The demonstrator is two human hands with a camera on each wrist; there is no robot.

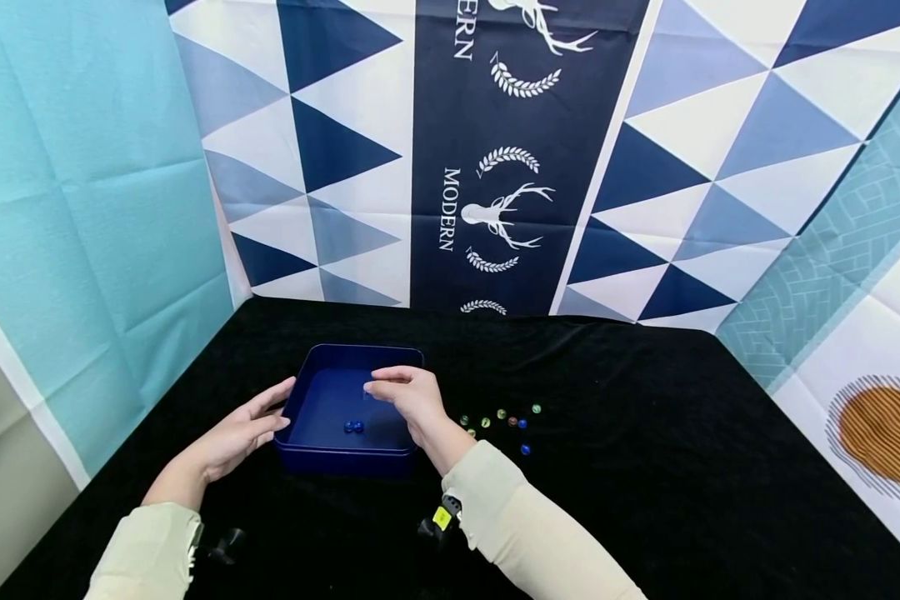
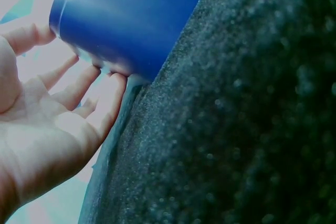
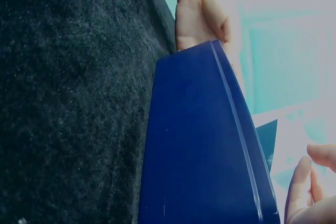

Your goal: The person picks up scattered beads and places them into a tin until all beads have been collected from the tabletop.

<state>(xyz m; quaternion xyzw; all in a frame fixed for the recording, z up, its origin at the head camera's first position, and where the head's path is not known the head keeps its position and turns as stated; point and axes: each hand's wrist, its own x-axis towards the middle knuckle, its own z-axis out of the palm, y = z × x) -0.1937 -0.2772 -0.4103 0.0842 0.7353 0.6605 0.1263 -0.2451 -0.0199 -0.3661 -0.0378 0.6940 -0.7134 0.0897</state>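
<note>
A dark blue square tray sits on the black cloth, with two blue marbles on its floor. My left hand lies open against the tray's left wall; in the left wrist view its fingertips touch the blue tray. My right hand hovers over the tray's right half, fingers reaching left and loosely bent. In the right wrist view its fingertips stand slightly apart beside the tray wall, with nothing seen between them. Several loose marbles, green, yellow, red and blue, lie right of the tray.
The black cloth table stretches wide to the right and front. Patterned backdrop panels close off the back and both sides. A wrist camera sits on my right forearm.
</note>
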